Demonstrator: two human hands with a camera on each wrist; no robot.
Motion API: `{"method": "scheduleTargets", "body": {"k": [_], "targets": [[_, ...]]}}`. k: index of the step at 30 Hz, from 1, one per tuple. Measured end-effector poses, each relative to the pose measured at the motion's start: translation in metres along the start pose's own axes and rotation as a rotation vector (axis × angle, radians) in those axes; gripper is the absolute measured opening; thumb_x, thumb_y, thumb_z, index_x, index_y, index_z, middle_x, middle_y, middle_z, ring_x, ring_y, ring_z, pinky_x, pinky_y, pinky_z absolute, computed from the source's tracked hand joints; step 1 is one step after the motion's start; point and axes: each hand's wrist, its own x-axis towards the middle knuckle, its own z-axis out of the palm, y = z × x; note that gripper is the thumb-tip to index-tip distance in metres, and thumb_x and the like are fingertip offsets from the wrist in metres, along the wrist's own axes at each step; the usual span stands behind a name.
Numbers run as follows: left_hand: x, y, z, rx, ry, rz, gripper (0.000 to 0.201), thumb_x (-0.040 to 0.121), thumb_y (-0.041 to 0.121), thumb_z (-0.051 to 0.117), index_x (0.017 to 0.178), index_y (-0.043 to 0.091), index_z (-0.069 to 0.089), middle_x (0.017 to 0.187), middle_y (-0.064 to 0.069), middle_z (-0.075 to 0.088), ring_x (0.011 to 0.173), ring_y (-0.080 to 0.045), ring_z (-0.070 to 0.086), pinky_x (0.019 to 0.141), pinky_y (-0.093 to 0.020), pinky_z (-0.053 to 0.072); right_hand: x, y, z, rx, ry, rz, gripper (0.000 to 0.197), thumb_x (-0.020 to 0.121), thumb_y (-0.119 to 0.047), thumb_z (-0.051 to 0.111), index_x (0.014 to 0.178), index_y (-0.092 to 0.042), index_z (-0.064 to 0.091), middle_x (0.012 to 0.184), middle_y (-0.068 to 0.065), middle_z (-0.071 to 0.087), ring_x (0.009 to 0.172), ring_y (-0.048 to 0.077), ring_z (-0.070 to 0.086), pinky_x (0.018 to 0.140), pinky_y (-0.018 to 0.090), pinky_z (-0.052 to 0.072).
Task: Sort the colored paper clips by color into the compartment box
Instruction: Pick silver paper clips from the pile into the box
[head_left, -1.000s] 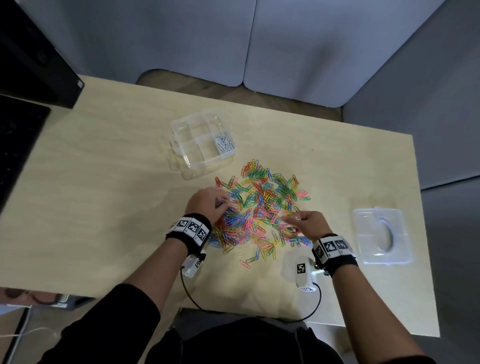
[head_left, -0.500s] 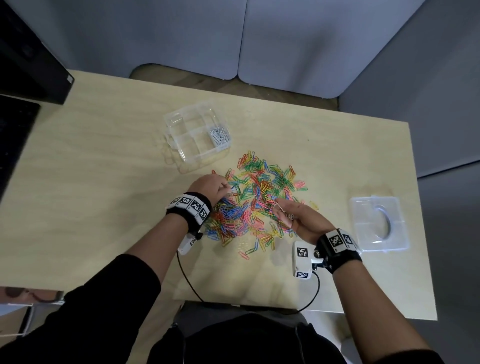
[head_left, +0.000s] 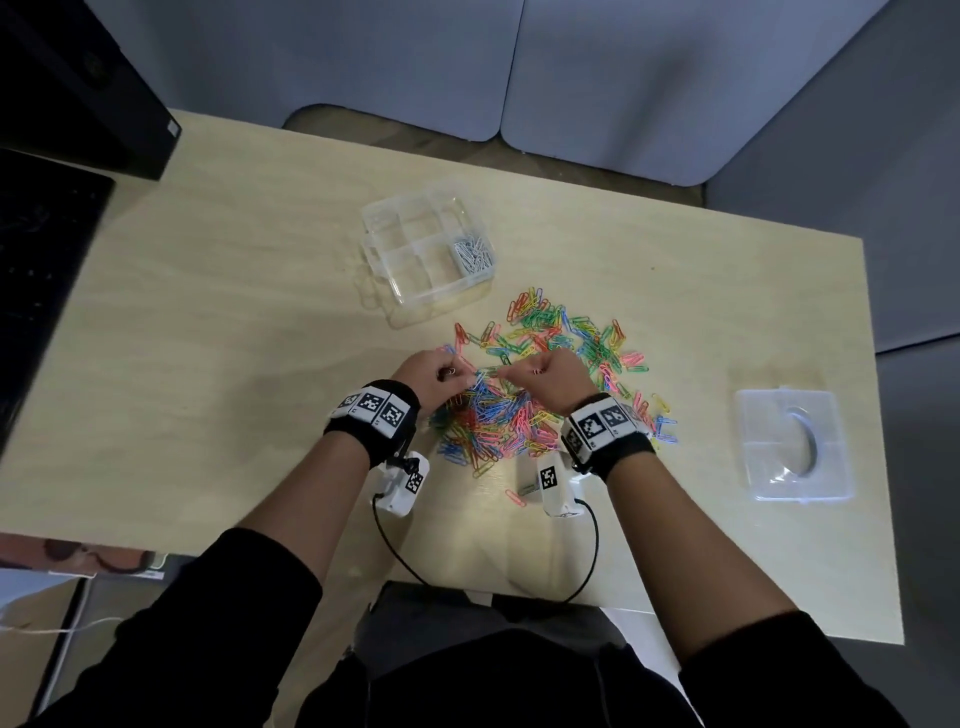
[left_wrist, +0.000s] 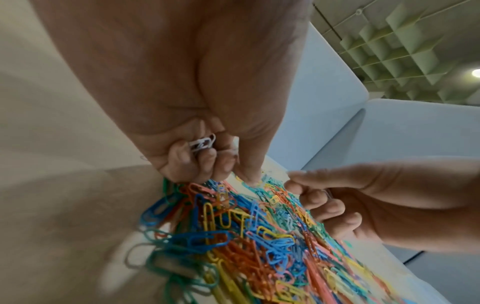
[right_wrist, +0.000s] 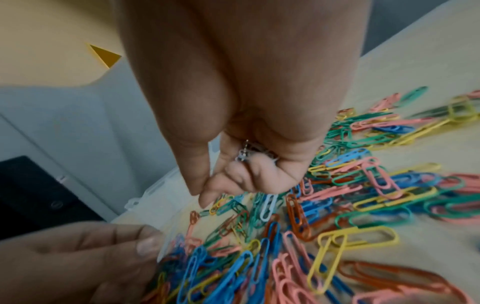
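The pile of colored paper clips lies spread on the table right under and beyond both my hands, loose and tangled so I can pick through it. I am gathering the white ones first, I judge: my left hand is curled around a small bunch of white clips tucked into the palm, with thumb and forefinger down at the pile's near-left edge to nip another. My right hand does the same just beside it, fingers folded over a few pale clips while its fingertips reach toward a single white clip lying among blue and green ones. Banking them in the palm saves a trip for each clip. The compartment box sits beyond my left hand, apart from the pile, with a heap of white clips already in its right-hand compartment; the other compartments look bare, though the clear walls make that hard to tell. Its lid lies well off to the right of my right hand. How many clips each palm holds is hidden by my fingers, and the wrist views are blurred at the edges.
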Motion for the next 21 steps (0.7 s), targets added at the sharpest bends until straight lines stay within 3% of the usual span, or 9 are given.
{"method": "scheduleTargets", "body": {"k": [3,6,8,11,13,16,18,19,21], "targets": [[0.001,-0.002,-0.002,0.055,0.070,-0.010,0.012,0.093,0.020,0.062,0.095,0.008,0.065,0.100,-0.006,0.066,0.091,-0.020,0.058,0.075,-0.022,0.039,0.004,0.002,-0.005,-0.001,0.120,0.072,0.017,0.089,-0.031,0.070,0.083,-0.017,0.077,0.068,0.004,0.071,0.051,0.003,0.060,0.052,0.015,0.044],[0.001,-0.001,-0.003,0.081,0.120,-0.018,0.016,0.096,0.016,0.057,0.100,0.002,0.061,0.096,-0.006,0.061,0.087,-0.020,0.054,0.073,-0.021,0.036,0.006,0.011,-0.017,-0.146,0.243,0.080,0.005,0.085,-0.023,0.073,0.087,-0.019,0.075,0.058,-0.010,0.056,0.046,0.002,0.048,0.047,0.015,0.037],[0.002,-0.001,-0.003,0.049,0.143,-0.026,0.010,0.096,0.014,0.055,0.097,0.005,0.057,0.093,-0.003,0.059,0.087,-0.020,0.054,0.071,-0.021,0.034,0.006,0.012,-0.021,-0.315,0.240,0.072,0.005,0.080,-0.020,0.074,0.084,-0.022,0.076,0.057,-0.016,0.054,0.044,0.002,0.047,0.044,0.014,0.034],[0.004,-0.003,0.000,-0.036,0.142,-0.050,0.005,0.096,0.015,0.055,0.094,0.011,0.052,0.093,-0.002,0.062,0.092,-0.024,0.059,0.072,-0.025,0.037,0.008,0.012,-0.018,-0.465,0.169,-0.011,0.012,0.076,-0.019,0.076,0.085,-0.027,0.077,0.078,-0.007,0.070,0.055,0.008,0.059,0.055,0.020,0.050],[0.005,-0.002,0.001,-0.096,0.115,-0.041,0.014,0.097,0.016,0.053,0.109,0.011,0.058,0.100,-0.006,0.064,0.097,-0.026,0.062,0.079,-0.027,0.042,0.009,0.012,-0.014,-0.527,0.109,-0.083,0.013,0.075,-0.020,0.079,0.087,-0.026,0.078,0.085,-0.004,0.071,0.066,0.012,0.062,0.065,0.028,0.055],[0.007,0.002,0.000,-0.133,0.047,-0.026,0.035,0.099,0.013,0.044,0.130,0.014,0.060,0.125,-0.009,0.064,0.111,-0.023,0.059,0.091,-0.022,0.040,0.012,0.013,-0.011,-0.582,0.094,-0.160,0.006,0.082,-0.021,0.073,0.079,-0.025,0.076,0.089,-0.001,0.070,0.073,0.018,0.064,0.066,0.028,0.051],[0.012,0.005,-0.002,-0.194,0.065,-0.051,0.033,0.094,0.018,0.043,0.110,0.024,0.071,0.117,-0.009,0.069,0.094,-0.021,0.059,0.079,-0.024,0.042,0.014,0.016,-0.011,-0.611,0.052,-0.194,0.008,0.086,-0.021,0.071,0.079,-0.022,0.075,0.090,0.000,0.065,0.077,0.019,0.062,0.069,0.030,0.051],[0.015,0.007,-0.003,-0.234,0.097,-0.088,0.031,0.088,0.022,0.043,0.090,0.030,0.073,0.103,-0.009,0.073,0.085,-0.021,0.059,0.073,-0.026,0.043,0.015,0.018,-0.011,-0.616,0.028,-0.215,0.008,0.087,-0.021,0.071,0.080,-0.020,0.074,0.090,0.002,0.064,0.077,0.019,0.061,0.072,0.032,0.053],[0.018,0.017,-0.007,-0.357,0.138,-0.177,0.023,0.074,0.024,0.042,0.063,0.022,0.062,0.067,0.000,0.067,0.065,-0.023,0.057,0.060,-0.025,0.040,0.017,0.024,-0.015,-0.578,-0.002,-0.246,0.010,0.088,-0.017,0.069,0.079,-0.016,0.071,0.087,0.004,0.065,0.075,0.018,0.061,0.074,0.036,0.055]]}}
